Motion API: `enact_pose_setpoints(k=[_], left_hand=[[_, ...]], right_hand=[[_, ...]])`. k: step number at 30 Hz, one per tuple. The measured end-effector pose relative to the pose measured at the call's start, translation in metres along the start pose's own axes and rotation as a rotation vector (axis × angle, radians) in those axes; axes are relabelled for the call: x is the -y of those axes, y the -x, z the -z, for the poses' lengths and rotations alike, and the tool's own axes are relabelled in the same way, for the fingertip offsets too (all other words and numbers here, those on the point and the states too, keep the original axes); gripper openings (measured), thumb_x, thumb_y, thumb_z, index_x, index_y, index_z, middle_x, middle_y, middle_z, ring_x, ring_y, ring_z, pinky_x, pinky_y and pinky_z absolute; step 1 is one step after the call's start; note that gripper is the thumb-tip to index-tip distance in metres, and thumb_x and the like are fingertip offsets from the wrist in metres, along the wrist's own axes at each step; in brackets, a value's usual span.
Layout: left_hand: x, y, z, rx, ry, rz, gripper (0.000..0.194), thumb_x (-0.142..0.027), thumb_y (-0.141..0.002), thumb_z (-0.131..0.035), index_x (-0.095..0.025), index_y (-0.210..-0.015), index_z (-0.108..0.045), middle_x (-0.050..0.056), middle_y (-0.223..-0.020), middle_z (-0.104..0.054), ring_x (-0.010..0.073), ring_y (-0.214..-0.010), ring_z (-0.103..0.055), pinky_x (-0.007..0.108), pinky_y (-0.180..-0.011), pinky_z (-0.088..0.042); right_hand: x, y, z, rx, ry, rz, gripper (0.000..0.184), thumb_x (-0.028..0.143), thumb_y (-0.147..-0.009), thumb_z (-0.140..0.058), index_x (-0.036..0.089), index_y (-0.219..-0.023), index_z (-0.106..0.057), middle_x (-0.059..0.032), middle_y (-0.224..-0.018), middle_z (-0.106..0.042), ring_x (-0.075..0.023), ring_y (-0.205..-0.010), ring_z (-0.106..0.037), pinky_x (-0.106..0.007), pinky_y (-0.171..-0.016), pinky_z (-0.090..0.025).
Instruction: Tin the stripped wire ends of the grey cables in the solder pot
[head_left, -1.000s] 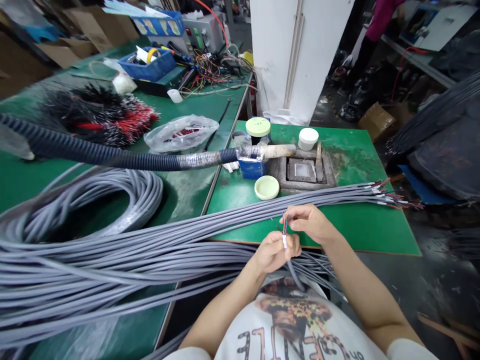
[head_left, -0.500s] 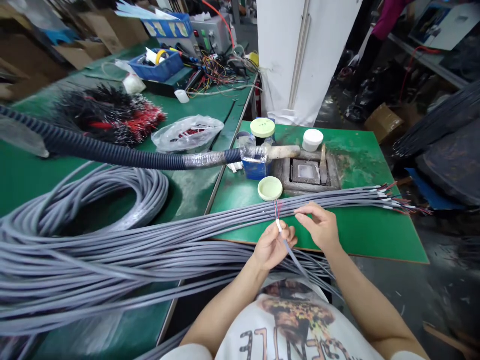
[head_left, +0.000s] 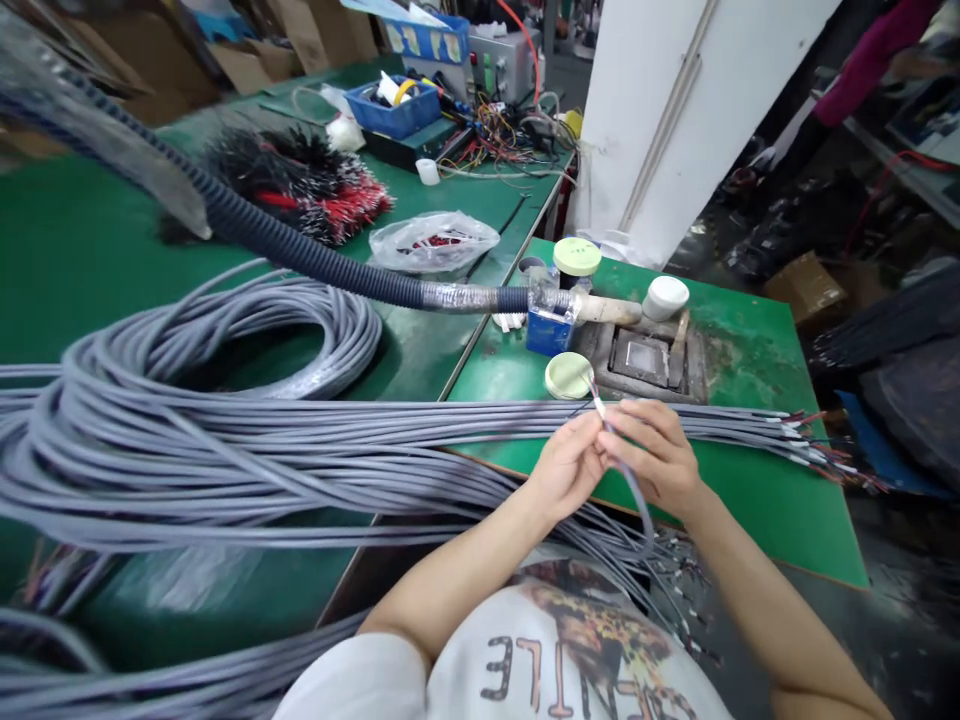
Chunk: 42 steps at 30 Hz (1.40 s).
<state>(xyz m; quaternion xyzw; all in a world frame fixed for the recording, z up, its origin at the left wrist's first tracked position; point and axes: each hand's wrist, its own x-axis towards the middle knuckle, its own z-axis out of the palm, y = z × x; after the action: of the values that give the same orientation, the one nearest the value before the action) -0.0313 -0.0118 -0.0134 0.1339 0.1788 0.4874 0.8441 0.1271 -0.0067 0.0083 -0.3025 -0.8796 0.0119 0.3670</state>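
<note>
My left hand pinches a grey cable just below its stripped end, where thin coloured wires stick up. My right hand is closed around the same cable a little lower, right beside the left hand. Both hands hover over a long bundle of grey cables that lies across the green table. A pale green lid and a small grey metal pot sit just beyond the hands.
A corrugated dark hose runs from upper left to a blue block. A coil of grey cable, a plastic bag, red-black wire pile, blue tray and white pillar stand beyond. A person stands far right.
The view has swung left and down. My right hand moved in and closed on the cable beside my left hand; the stripped end now points toward the green lid.
</note>
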Motion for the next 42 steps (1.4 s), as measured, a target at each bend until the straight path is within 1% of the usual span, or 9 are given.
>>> enact_pose_setpoints(k=[2,5,7,10,13,18,26,36,42], left_hand=[[-0.006,0.008,-0.002,-0.021,-0.157,-0.082,0.035,-0.034,-0.071,-0.075,-0.014,-0.099,-0.07,0.005,-0.082,-0.067,0.0107,-0.069,-0.059,0.023,-0.067,-0.047],[-0.015,0.024,0.0,0.0,-0.537,-0.261,0.025,-0.03,-0.074,-0.073,-0.016,-0.094,-0.073,0.007,-0.081,-0.07,0.0144,-0.074,-0.061,0.026,-0.071,-0.047],[-0.02,0.034,0.002,0.09,-0.808,-0.414,0.016,-0.027,-0.077,-0.069,-0.016,-0.089,-0.074,0.008,-0.077,-0.07,0.0161,-0.072,-0.06,0.029,-0.071,-0.047],[-0.024,0.041,0.005,0.26,-1.082,-0.582,0.014,-0.024,-0.082,-0.063,-0.017,-0.087,-0.074,0.009,-0.073,-0.071,0.0172,-0.067,-0.059,0.031,-0.069,-0.046],[-0.025,0.036,0.012,0.317,-1.221,-0.65,0.018,-0.024,-0.085,-0.058,-0.018,-0.09,-0.074,0.009,-0.074,-0.072,0.0175,-0.065,-0.06,0.032,-0.069,-0.045],[-0.022,0.023,0.03,0.279,-1.4,-0.685,0.021,-0.025,-0.087,-0.054,-0.018,-0.096,-0.072,0.01,-0.078,-0.072,0.018,-0.068,-0.059,0.032,-0.071,-0.042],[-0.015,0.008,0.052,0.208,-1.45,-0.63,0.022,-0.028,-0.088,-0.052,-0.02,-0.091,-0.072,0.007,-0.072,-0.068,0.0173,-0.067,-0.056,0.028,-0.068,-0.041],[-0.015,0.006,0.056,0.171,-1.54,-0.577,0.022,-0.03,-0.089,-0.052,-0.018,-0.089,-0.071,0.004,-0.073,-0.068,0.0144,-0.07,-0.056,0.026,-0.07,-0.043],[-0.017,0.005,0.055,0.201,-1.552,-0.549,0.02,-0.028,-0.089,-0.052,-0.018,-0.09,-0.07,0.004,-0.077,-0.069,0.0144,-0.071,-0.058,0.025,-0.071,-0.044]], right_hand=[[-0.005,-0.012,0.002,-0.139,-0.046,-0.126,0.04,0.021,-0.084,-0.059,0.032,-0.123,-0.059,-0.0044,-0.119,-0.066,-0.0254,-0.114,-0.057,-0.046,-0.097,-0.045],[-0.017,-0.032,0.001,-0.305,-0.079,-0.421,0.025,0.025,-0.088,-0.053,0.026,-0.11,-0.066,-0.0061,-0.109,-0.069,-0.0239,-0.104,-0.063,-0.041,-0.092,-0.049],[-0.028,-0.043,-0.004,-0.354,-0.099,-0.563,0.022,0.03,-0.09,-0.051,0.023,-0.102,-0.068,-0.0066,-0.102,-0.071,-0.0229,-0.097,-0.065,-0.039,-0.089,-0.05],[-0.044,-0.055,-0.016,-0.371,-0.146,-0.647,0.023,0.033,-0.089,-0.052,0.02,-0.097,-0.069,-0.0066,-0.093,-0.073,-0.0222,-0.091,-0.067,-0.038,-0.085,-0.051],[-0.053,-0.061,-0.028,-0.326,-0.166,-0.654,0.022,0.034,-0.089,-0.053,0.02,-0.096,-0.069,-0.0065,-0.093,-0.073,-0.0221,-0.092,-0.067,-0.038,-0.086,-0.05],[-0.053,-0.066,-0.035,-0.248,-0.164,-0.616,0.023,0.033,-0.09,-0.052,0.021,-0.1,-0.068,-0.0063,-0.098,-0.073,-0.0214,-0.093,-0.066,-0.037,-0.087,-0.049],[-0.048,-0.063,-0.04,-0.207,-0.157,-0.573,0.023,0.029,-0.091,-0.049,0.02,-0.102,-0.068,-0.0069,-0.104,-0.071,-0.0205,-0.1,-0.063,-0.037,-0.092,-0.047],[-0.048,-0.055,-0.052,-0.139,-0.064,-0.491,0.022,0.026,-0.092,-0.05,0.024,-0.104,-0.068,-0.0045,-0.105,-0.069,-0.0199,-0.1,-0.06,-0.039,-0.093,-0.046],[-0.046,-0.053,-0.059,-0.163,-0.027,-0.452,0.022,0.027,-0.091,-0.05,0.025,-0.103,-0.069,-0.0051,-0.102,-0.069,-0.021,-0.097,-0.06,-0.041,-0.092,-0.045]])
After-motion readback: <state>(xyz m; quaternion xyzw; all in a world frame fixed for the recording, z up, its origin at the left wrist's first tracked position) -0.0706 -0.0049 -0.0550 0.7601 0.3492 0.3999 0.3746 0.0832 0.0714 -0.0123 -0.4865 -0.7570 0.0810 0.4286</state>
